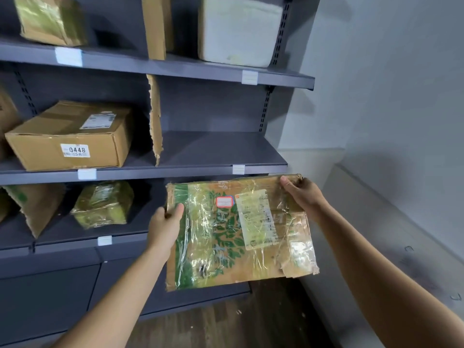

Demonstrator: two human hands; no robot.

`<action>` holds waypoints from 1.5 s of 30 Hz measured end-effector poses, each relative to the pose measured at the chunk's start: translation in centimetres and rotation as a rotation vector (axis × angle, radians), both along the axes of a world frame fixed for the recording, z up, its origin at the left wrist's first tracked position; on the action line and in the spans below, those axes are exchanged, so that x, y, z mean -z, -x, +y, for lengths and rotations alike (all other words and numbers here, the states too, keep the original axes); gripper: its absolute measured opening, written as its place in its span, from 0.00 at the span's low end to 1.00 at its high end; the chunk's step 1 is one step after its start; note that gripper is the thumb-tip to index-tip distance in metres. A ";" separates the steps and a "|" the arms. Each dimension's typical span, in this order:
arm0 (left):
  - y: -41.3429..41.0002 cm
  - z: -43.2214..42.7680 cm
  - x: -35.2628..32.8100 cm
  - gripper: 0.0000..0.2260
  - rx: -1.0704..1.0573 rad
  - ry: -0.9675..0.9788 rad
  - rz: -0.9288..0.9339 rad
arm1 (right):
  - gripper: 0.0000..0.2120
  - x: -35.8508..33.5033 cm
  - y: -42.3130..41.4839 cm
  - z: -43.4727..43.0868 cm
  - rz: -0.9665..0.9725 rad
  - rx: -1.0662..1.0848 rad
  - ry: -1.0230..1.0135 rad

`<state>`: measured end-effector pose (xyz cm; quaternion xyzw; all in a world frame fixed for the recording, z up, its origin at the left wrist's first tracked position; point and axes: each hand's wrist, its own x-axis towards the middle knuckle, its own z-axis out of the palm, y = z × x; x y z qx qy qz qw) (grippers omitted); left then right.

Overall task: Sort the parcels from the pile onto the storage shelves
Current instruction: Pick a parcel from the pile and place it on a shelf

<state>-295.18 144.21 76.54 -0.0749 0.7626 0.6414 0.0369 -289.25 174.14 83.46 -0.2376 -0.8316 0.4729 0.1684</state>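
A flat cardboard parcel (pixel 238 232), brown with a green leaf print and wrapped in crinkled, shiny clear tape, sits in the lower middle of the frame, held in front of the grey metal shelves (pixel 160 169). A pale shipping label and a small red-edged sticker lie under the tape; their print is too blurred to read. The parcel's lower right corner is torn and frayed.

The left hand (pixel 164 223) clamps the parcel's left edge, thumb on top, fingers hidden beneath. The right hand (pixel 302 193) pinches the upper right corner, thumb over the top face, fingers curled behind.

At middle left, a plain brown box (pixel 67 136) with a sticker reading 0448 rests on a shelf. Below it sits a lumpy tape-wrapped bundle (pixel 104 204). A ragged cardboard divider (pixel 155 121) stands upright in the middle shelf. At the top, a white foam box (pixel 238 31) and a taped carton (pixel 50 18) are cut off by the frame edge.
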 end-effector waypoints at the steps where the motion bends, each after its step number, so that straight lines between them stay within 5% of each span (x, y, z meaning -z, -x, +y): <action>1: 0.5 0.6 0.1 0.13 -0.007 0.005 0.006 | 0.18 0.1 0.5 0.5 -0.003 -0.009 0.004; 4: 1.1 2.6 -0.4 0.11 -0.035 0.014 0.015 | 0.21 0.3 2.3 2.6 -0.062 -0.062 0.029; 8: 2.1 4.9 -1.5 0.22 -0.108 -0.026 0.032 | 0.27 0.1 4.4 5.6 -0.101 -0.073 -0.040; 15: 4.4 8.8 -5.7 0.08 -0.154 -0.098 0.090 | 0.23 -1.8 7.9 9.9 0.043 -0.048 0.094; 19: 5.5 10.7 -6.7 0.14 -0.243 -0.150 0.158 | 0.27 -2.4 10.1 10.9 0.095 -0.011 0.160; 27: 9.7 10.6 -7.1 0.22 -0.119 -0.020 0.180 | 0.13 -2.2 13.5 12.2 0.020 -0.141 0.190; 32: 12.2 10.1 -7.4 0.26 -0.052 0.030 0.146 | 0.30 -1.3 14.3 12.1 -0.021 -0.281 0.228; 36: 13.8 9.8 -8.3 0.33 -0.024 0.069 0.203 | 0.27 -2.2 15.9 11.3 -0.021 -0.249 0.012; 40: 14.6 8.8 -8.7 0.33 0.280 0.447 0.364 | 0.14 -2.6 18.7 10.9 -0.073 -0.279 -0.278; 45: 15.8 7.8 -8.8 0.52 0.563 0.667 0.357 | 0.18 -2.5 21.0 10.7 -0.151 -0.296 -0.516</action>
